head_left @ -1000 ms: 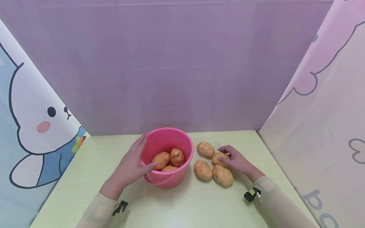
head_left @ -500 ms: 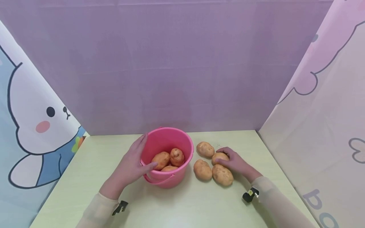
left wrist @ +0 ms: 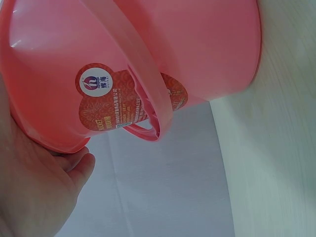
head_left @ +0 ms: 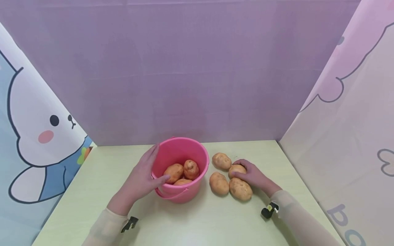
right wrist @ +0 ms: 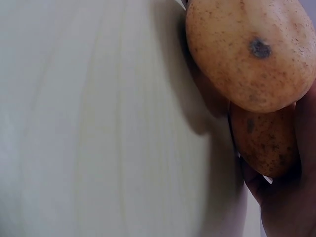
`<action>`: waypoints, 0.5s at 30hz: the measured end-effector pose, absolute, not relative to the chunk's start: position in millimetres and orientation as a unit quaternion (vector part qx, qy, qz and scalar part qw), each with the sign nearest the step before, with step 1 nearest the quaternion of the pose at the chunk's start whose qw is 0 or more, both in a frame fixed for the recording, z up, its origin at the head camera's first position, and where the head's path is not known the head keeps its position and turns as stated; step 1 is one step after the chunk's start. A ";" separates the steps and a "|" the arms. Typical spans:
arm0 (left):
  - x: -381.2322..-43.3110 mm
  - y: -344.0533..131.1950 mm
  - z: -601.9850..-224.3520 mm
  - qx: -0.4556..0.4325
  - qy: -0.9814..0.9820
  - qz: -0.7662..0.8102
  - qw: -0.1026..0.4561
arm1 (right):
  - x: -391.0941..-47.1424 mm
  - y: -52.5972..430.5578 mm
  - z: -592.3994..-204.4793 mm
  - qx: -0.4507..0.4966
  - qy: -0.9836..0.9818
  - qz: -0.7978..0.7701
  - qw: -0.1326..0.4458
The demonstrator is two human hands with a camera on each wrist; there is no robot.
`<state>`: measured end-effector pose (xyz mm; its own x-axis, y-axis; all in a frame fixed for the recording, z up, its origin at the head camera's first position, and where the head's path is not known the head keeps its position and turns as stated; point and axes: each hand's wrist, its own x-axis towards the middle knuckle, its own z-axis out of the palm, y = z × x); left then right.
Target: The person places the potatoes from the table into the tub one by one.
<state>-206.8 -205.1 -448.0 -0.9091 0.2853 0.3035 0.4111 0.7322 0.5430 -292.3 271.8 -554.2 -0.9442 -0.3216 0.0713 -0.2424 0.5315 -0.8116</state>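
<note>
A pink bucket [head_left: 201, 153] with several potatoes visible inside, one of them a potato [head_left: 174, 173] near the left wall, stands on the table. My left hand [head_left: 140, 177] holds the bucket's left rim, thumb across the near edge. In the left wrist view, fingertips [left wrist: 83, 170] press against the rim below the bucket's red label [left wrist: 108, 98]. Right of the bucket lie several loose potatoes. My right hand [head_left: 253, 174] grips a potato [head_left: 237, 170] among them, with fingers behind it and thumb in front. The right wrist view shows this potato [right wrist: 266, 140] partly hidden behind a nearer potato [right wrist: 252, 54].
Close around the gripped potato lie a potato [head_left: 221, 161] at the back, one potato [head_left: 219, 183] to the left and another potato [head_left: 240, 189] in front. The pale table [head_left: 197, 222] meets a purple backdrop [head_left: 197, 85] behind and printed cloths at both sides.
My right hand has moved slightly left and closed its fingers and thumb round the potato. My left hand and the bucket stay in place.
</note>
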 end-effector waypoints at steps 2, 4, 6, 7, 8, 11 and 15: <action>-206.2 -205.0 -447.5 -0.189 -0.925 -0.313 0.101 | -292.4 271.2 -553.7 -0.162 0.873 -0.458 0.043; -205.8 -205.1 -447.2 -0.189 -0.926 -0.311 0.103 | -292.6 270.5 -552.8 -0.163 0.872 -0.459 0.043; -205.7 -205.3 -447.2 -0.189 -0.926 -0.311 0.104 | -293.0 269.9 -552.4 -0.162 0.873 -0.459 0.041; -205.8 -205.4 -447.4 -0.189 -0.926 -0.311 0.104 | -293.2 269.6 -552.2 -0.164 0.873 -0.457 0.039; -205.9 -205.4 -447.7 -0.189 -0.926 -0.311 0.104 | -293.3 269.5 -551.9 -0.165 0.874 -0.455 0.038; -206.6 -205.6 -448.6 -0.189 -0.926 -0.312 0.104 | -293.3 269.7 -551.6 -0.166 0.875 -0.454 0.034; -206.6 -205.4 -448.7 -0.187 -0.926 -0.311 0.103 | -293.4 271.0 -551.3 -0.165 0.874 -0.457 0.030</action>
<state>-206.6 -205.4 -448.7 -0.9087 0.2832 0.3066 0.4108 0.7369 0.5369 -293.4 271.0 -551.3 -0.9439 -0.3156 0.0973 -0.2600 0.5287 -0.8080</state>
